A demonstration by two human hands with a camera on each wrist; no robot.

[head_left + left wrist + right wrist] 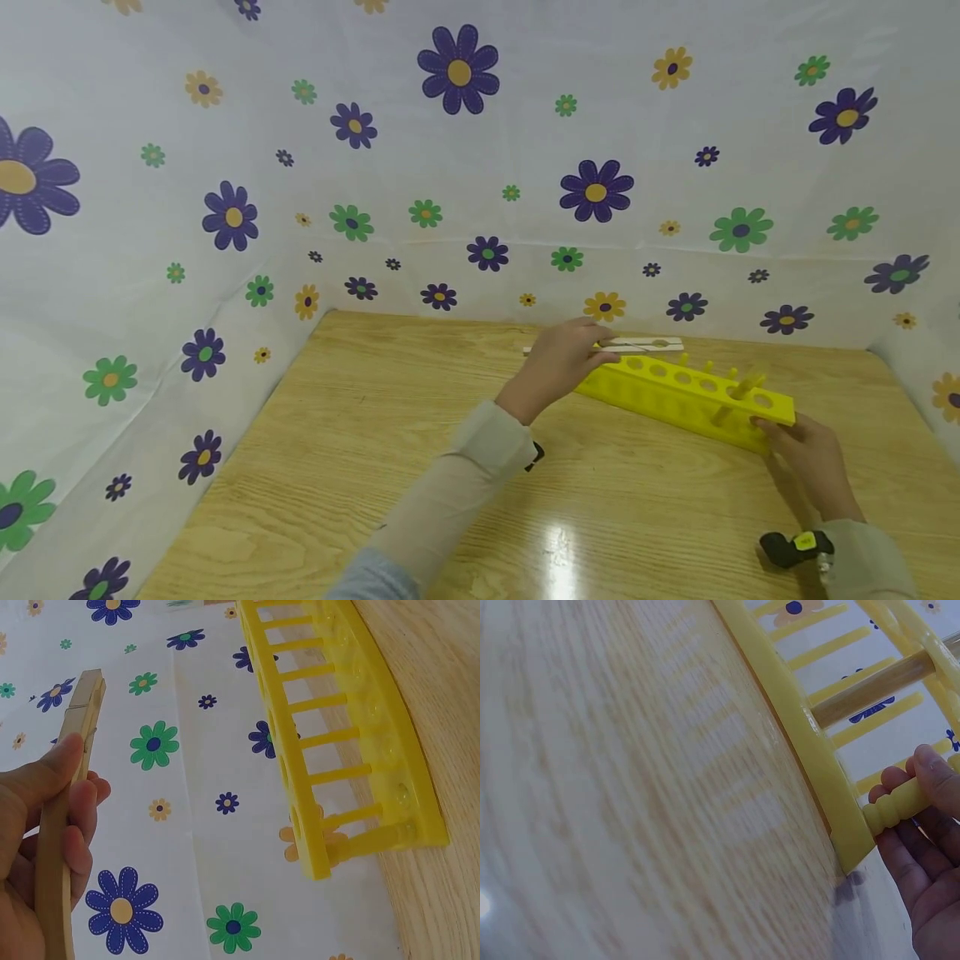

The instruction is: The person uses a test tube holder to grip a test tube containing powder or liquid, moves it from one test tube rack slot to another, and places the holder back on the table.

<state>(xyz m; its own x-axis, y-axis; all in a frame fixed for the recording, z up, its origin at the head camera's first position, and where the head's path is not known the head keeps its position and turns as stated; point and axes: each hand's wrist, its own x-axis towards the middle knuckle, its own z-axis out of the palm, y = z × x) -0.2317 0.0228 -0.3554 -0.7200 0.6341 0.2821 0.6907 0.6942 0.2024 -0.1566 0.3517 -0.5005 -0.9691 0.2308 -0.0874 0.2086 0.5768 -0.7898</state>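
Nearest my head camera, at the bottom of the frame, a pale beige sleeve (pixel 450 492) with grey-blue cloth above it runs up to the left hand (pixel 558 362). I see that hand closed around a long, pale wooden clamp (pixel 52 862), right of centre, thumb on one side and fingers curled round the other. At the lower right, the right hand (pixel 816 458) grips the ridged yellow end post (pixel 900 804) of a long yellow plastic rack (pixel 660 393), with round holes along its top. The rack stretches across the centre right; my left wrist view shows it well apart from the clamp. One slim tube (pixel 870 694) spans its base and upper plate near the right hand. A black wrist strap (pixel 795 547) crosses the right wrist. Beneath lies a pale wood-grain table (pixel 360 417), a light glaring at bottom centre; behind and at both sides hang white sheets (pixel 420 167) printed with purple, green and orange flowers.
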